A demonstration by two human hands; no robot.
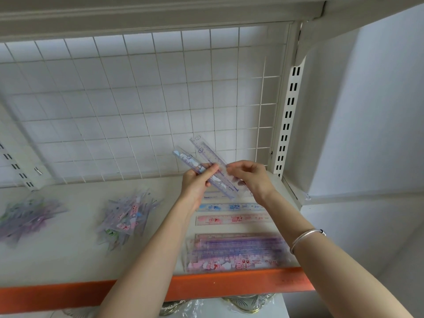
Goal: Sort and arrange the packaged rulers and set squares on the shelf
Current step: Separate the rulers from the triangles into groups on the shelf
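Observation:
Both hands hold packaged rulers above the right part of the shelf (68, 249). My left hand (195, 182) grips a blue-patterned ruler (185, 158) that points up and to the left. My right hand (250, 177) pinches a clear purple ruler (206, 150) lying beside and partly across the blue one. Under the hands, single rulers lie in rows: a blue one (229, 207) and a pink one (231, 219). A stack of pink and purple packaged rulers (236, 251) sits near the front edge.
Two loose heaps of packaged rulers and set squares lie on the shelf, one in the middle (126, 219) and one at the far left (27, 216). A white wire grid (137, 99) backs the shelf. The front edge is orange (68, 292). A slotted upright (288, 115) stands on the right.

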